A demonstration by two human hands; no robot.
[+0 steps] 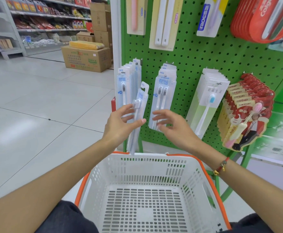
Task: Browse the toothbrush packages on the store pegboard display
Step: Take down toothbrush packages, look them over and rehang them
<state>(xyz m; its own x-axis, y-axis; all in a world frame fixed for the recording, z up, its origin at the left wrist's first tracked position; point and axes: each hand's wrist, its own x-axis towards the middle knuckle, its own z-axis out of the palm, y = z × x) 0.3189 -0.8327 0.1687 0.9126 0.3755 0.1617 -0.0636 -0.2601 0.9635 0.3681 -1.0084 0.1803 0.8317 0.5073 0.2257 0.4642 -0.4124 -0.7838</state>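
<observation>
Holding toothbrush package [138,115], left hand [120,121]; pegboard [196,52].

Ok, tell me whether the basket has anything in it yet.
No, the basket shows only its bare slotted floor, with no package inside.

You stand on a pale tiled floor [36,101] that shines under even light. Well left of your fingers, stacked cardboard boxes [87,58] sit on the tiles, and beyond them grey shelves [41,15] carry packaged goods along an aisle.
</observation>
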